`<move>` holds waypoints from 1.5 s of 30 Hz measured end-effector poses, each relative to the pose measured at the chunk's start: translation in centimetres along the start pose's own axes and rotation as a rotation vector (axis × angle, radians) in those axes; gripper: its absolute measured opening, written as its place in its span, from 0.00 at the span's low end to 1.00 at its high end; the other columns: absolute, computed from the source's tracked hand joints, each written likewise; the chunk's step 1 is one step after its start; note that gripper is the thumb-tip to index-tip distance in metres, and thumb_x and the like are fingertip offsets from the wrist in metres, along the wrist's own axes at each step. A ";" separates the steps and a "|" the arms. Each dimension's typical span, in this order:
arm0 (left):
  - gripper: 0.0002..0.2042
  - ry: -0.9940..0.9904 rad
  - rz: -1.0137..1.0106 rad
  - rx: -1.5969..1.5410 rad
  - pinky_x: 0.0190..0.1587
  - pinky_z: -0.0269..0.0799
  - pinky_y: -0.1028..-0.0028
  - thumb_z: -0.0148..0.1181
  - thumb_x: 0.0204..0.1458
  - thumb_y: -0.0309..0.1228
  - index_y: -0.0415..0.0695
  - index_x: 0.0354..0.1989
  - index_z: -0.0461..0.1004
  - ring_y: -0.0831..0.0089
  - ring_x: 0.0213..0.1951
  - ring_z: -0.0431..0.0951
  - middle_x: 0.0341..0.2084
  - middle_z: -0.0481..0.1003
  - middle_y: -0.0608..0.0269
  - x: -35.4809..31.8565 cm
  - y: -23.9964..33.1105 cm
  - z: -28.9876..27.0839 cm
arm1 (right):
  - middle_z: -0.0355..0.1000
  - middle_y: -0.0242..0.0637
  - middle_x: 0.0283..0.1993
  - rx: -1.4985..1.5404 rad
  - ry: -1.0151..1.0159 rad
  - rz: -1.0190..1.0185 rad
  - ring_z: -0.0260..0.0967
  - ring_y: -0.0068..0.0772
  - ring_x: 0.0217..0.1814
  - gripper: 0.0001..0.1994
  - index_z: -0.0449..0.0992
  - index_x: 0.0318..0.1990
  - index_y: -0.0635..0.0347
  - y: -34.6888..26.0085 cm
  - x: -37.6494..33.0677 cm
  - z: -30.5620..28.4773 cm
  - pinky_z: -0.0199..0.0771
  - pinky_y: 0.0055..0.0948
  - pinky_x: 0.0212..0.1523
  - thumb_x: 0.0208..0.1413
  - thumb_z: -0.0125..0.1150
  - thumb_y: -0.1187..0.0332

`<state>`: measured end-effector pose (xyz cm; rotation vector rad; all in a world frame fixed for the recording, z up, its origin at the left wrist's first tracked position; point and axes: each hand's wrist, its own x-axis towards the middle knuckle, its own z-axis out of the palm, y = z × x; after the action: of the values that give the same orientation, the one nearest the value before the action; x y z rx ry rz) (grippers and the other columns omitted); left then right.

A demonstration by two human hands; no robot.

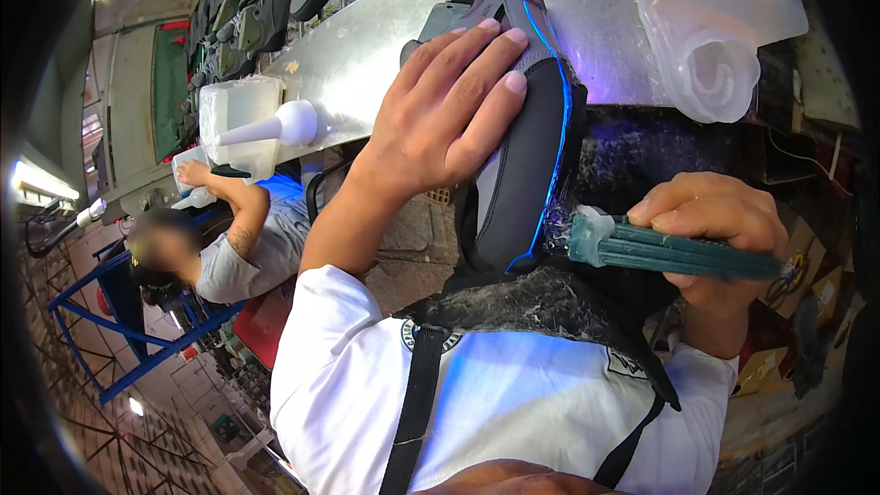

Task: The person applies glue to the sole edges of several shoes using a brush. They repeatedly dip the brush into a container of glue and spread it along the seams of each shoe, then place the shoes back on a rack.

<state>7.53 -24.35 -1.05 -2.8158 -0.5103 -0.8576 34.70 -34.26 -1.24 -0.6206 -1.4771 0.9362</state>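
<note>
The left hand [449,110] lay spread over the top of a grey and black shoe upper [522,147], its fingers fanned a little apart and pressed flat on the grey panel, fingertips reaching toward the toe end near the metal bench [367,46]. The shoe sat under that palm, tilted on its side, with a thin blue line glowing along its edge. The right hand [715,229] was closed around the handle of a dark green brush [660,252], thumb on top and fingers curled beneath, pinching it firmly. The brush's pale, glue-clotted bristles touched the lower edge of the shoe, just beside the blue line; wispy strands of what looked like glue hung there, though the blur made that hard to tell.

Beyond the hands, a clear plastic sheet, rolled at one end [715,27], rested on the bench at the upper right. At the upper left stood a translucent white plastic container [238,115] with a white cone-tipped nozzle [275,128] lying against it. Yellow-brown cardboard boxes [807,284] sat low at the right edge, one bearing a round dark mark. A row of dark shoes [266,0] hung along a rack at the top. A co-worker in a grey shirt [229,257] bent over at the left, beside a blue metal frame [119,330].
</note>
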 end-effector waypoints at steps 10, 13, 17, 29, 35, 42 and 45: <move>0.25 -0.025 -0.066 -0.023 0.51 0.78 0.55 0.61 0.43 0.26 0.34 0.53 0.70 0.48 0.49 0.81 0.52 0.77 0.44 1.2 -0.5 -0.3 | 0.80 0.50 0.31 -0.190 0.077 -0.058 0.77 0.33 0.23 0.14 0.77 0.34 0.65 -2.9 1.1 0.7 0.74 0.24 0.20 0.62 0.64 0.61; 0.28 -0.036 -0.108 -0.030 0.52 0.77 0.56 0.63 0.40 0.26 0.34 0.55 0.69 0.48 0.49 0.80 0.53 0.76 0.44 1.9 -0.4 -0.5 | 0.80 0.46 0.28 -0.359 0.134 -0.124 0.72 0.25 0.18 0.14 0.76 0.34 0.61 -3.8 1.6 1.0 0.66 0.20 0.17 0.63 0.62 0.58; 0.34 -0.112 -0.145 -0.018 0.54 0.76 0.57 0.66 0.35 0.26 0.34 0.57 0.68 0.49 0.51 0.79 0.53 0.75 0.44 3.0 -0.4 -1.1 | 0.80 0.47 0.31 -0.459 0.082 -0.086 0.75 0.30 0.22 0.13 0.77 0.36 0.62 -5.4 2.3 0.4 0.72 0.24 0.23 0.61 0.64 0.59; 0.43 -0.241 -0.202 -0.077 0.50 0.77 0.59 0.75 0.30 0.34 0.40 0.61 0.64 0.50 0.47 0.81 0.50 0.77 0.49 6.2 -1.8 -1.8 | 0.80 0.51 0.35 -0.626 -0.391 -0.113 0.81 0.42 0.33 0.11 0.76 0.41 0.61 -8.4 9.2 -5.1 0.82 0.33 0.34 0.58 0.66 0.64; 0.43 -0.308 -0.218 -0.114 0.44 0.79 0.56 0.77 0.32 0.38 0.44 0.61 0.62 0.46 0.42 0.81 0.44 0.79 0.50 7.9 -3.5 -1.8 | 0.79 0.54 0.44 -0.724 -0.551 -0.040 0.79 0.45 0.37 0.11 0.76 0.45 0.61 -10.6 11.5 -5.6 0.80 0.35 0.39 0.57 0.64 0.68; 0.43 -0.381 -0.224 -0.161 0.40 0.79 0.55 0.73 0.31 0.34 0.45 0.62 0.62 0.45 0.39 0.81 0.41 0.79 0.47 9.1 -5.1 -1.5 | 0.77 0.53 0.49 -0.948 -0.596 -0.031 0.78 0.45 0.43 0.11 0.77 0.43 0.62 -12.4 12.7 -4.3 0.79 0.36 0.44 0.55 0.63 0.68; 0.43 -0.385 -0.214 -0.185 0.38 0.78 0.55 0.73 0.31 0.35 0.45 0.62 0.62 0.44 0.37 0.81 0.38 0.80 0.47 9.4 -5.9 -1.3 | 0.77 0.53 0.49 -0.977 -0.480 -0.036 0.78 0.45 0.45 0.11 0.78 0.43 0.62 -12.0 12.1 -3.3 0.80 0.36 0.46 0.53 0.64 0.69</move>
<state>12.09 -16.61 5.62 -3.1562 -0.8358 -0.4052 37.93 -29.98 15.27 -1.1008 -2.3798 0.2728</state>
